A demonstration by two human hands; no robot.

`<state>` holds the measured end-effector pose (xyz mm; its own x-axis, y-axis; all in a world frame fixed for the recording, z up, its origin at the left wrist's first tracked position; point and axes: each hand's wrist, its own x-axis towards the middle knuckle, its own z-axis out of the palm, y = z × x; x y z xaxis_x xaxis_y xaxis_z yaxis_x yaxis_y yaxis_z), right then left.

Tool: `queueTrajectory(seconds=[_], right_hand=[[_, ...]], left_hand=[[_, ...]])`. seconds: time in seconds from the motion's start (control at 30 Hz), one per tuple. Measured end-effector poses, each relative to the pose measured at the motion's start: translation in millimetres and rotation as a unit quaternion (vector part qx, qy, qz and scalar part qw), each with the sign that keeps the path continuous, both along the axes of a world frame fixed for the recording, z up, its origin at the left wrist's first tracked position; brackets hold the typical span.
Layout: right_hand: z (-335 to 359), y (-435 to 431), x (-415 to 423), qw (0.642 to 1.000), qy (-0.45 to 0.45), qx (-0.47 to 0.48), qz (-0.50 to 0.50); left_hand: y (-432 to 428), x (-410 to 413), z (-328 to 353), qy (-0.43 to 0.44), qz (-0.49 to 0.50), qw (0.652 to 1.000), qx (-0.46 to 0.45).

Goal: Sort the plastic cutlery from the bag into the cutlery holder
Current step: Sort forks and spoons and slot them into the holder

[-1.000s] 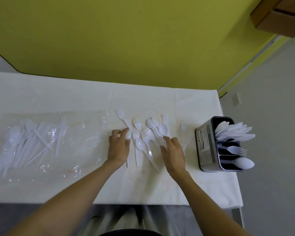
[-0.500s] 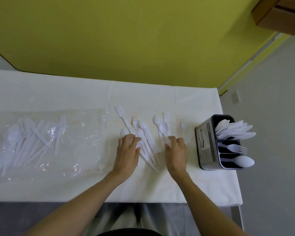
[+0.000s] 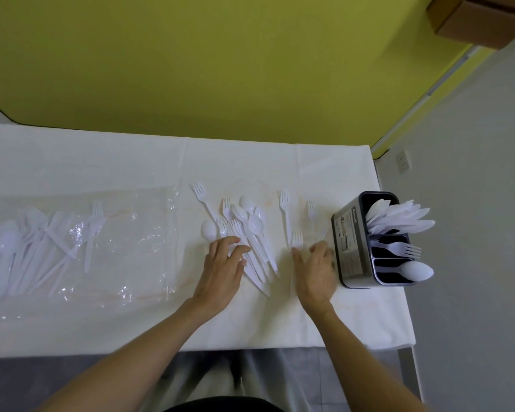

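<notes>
Loose white plastic forks and spoons (image 3: pixel 250 230) are noted as smooth and semi-glossy; the clear crinkled plastic bag (image 3: pixel 125 233) is seen shiny, with bright glare patches. The rectangular grey metal cutlery holder (image 3: pixel 357 281) is recorded with a satin outer face and a printed paper label (image 3: pixel 348 230), the white tablecloth (image 3: pixel 250 162) as matt cloth, the yellow-green wall (image 3: pixel 220 69) as matt.

left hand (image 3: pixel 220 270): fingertips rested on handles of the loose cutlery pile (image 3: pixel 250 230) | right hand (image 3: pixel 315 270): lay flat, a fork (image 3: pixel 297 237) just past its fingertips | cutlery holder (image 3: pixel 350 245): stood beside the right fingers (three compartments, part-filled) | bag (image 3: pixel 125 242): well left of the left fingers
</notes>
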<state>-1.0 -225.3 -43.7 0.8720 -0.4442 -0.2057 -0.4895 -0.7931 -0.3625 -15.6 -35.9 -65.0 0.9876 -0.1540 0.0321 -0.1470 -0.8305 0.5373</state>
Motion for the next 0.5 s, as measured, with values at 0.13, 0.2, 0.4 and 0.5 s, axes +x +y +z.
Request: queueTrajectory(seconds=[0.13, 0.2, 0.4, 0.5], right_hand=[[-3, 0, -8, 0.998, 0.044, 0.046, -0.019], [-3, 0, -6, 0.999, 0.028, 0.047, 0.000], [1, -12, 5, 0.997, 0.014, 0.066, 0.031], [5, -15, 12, 0.996, -0.020, 0.080, 0.020]], left_hand=[[-4, -4, -2, 0.013, -0.001, 1.000, -0.011], [-5, -5, -1, 0.016, -0.009, 1.000, -0.019], [-3, -2, 0, 0.016, -0.007, 0.999, -0.028], [0, -3, 1, 0.016, -0.005, 0.999, -0.033]])
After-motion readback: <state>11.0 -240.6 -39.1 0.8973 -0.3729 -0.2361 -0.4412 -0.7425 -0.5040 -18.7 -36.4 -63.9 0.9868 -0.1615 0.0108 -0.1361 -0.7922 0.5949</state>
